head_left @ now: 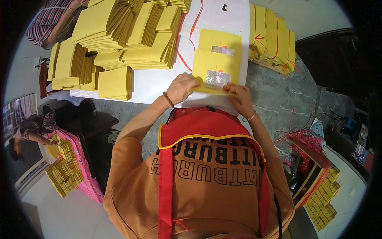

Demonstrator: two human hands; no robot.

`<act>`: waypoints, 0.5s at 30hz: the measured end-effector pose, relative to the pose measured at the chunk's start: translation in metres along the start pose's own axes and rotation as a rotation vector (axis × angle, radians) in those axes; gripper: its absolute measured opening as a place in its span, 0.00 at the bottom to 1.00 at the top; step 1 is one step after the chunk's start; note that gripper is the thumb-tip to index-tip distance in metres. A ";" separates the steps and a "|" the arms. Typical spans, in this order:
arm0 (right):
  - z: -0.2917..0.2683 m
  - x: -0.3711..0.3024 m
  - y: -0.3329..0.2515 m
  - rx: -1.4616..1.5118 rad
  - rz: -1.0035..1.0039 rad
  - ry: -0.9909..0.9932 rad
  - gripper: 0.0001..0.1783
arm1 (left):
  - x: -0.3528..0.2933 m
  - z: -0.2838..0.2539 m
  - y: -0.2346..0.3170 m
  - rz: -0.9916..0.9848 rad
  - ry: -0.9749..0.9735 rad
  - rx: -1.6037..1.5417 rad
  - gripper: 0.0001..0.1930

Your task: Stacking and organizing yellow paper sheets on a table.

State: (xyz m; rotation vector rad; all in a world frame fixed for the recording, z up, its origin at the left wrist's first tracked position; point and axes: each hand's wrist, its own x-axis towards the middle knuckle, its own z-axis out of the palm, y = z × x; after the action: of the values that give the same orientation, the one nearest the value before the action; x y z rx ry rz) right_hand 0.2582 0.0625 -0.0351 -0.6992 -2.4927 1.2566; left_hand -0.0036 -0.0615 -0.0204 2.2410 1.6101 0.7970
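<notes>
On the white tabletop (pixel 159 83) before me lies a yellow paper sheet (pixel 205 63) with a silvery foil patch (pixel 218 78) and a small red mark. Another yellow sheet (pixel 219 38) with a foil patch shows beyond it, partly covered. My left hand (pixel 182 89), a beaded bracelet at its wrist, is closed on the near left corner of the front sheet. At the near right corner my right hand (pixel 239 100) pinches the same sheet's edge. That near edge is lifted and curled between the hands, slightly blurred.
Stacks of folded yellow paper (pixel 151 51) crowd the table's left side. Red string (pixel 193 30) lies beside the sheets. Tied yellow bundles (pixel 274 36) stand off the right edge. A tangle of red string (pixel 300 139) hangs at lower right. Other people work at far left.
</notes>
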 end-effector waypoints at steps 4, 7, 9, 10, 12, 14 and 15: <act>0.009 0.016 -0.005 0.006 0.252 0.182 0.11 | 0.020 0.001 -0.002 -0.486 -0.065 -0.146 0.11; 0.012 0.032 -0.007 0.252 0.388 0.332 0.15 | 0.027 0.015 -0.016 -0.645 0.092 -0.296 0.16; 0.016 0.037 0.002 0.216 0.379 0.367 0.16 | 0.033 0.019 -0.020 -0.794 0.048 -0.364 0.15; 0.017 0.039 0.005 0.216 0.379 0.367 0.16 | 0.034 0.020 -0.020 -0.794 0.048 -0.364 0.15; 0.018 0.043 0.004 0.266 0.495 0.404 0.15 | 0.042 0.018 -0.016 -0.819 0.071 -0.238 0.15; 0.025 0.047 0.015 0.336 0.476 0.451 0.14 | 0.047 0.018 -0.014 -0.846 0.066 -0.236 0.15; 0.028 0.047 0.020 0.406 0.453 0.496 0.14 | 0.049 0.018 -0.014 -0.875 0.063 -0.232 0.14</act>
State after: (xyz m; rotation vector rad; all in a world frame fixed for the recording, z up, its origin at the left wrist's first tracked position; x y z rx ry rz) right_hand 0.2121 0.0785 -0.0667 -1.3142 -1.6692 1.4492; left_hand 0.0076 -0.0089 -0.0285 1.1556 2.1146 0.7311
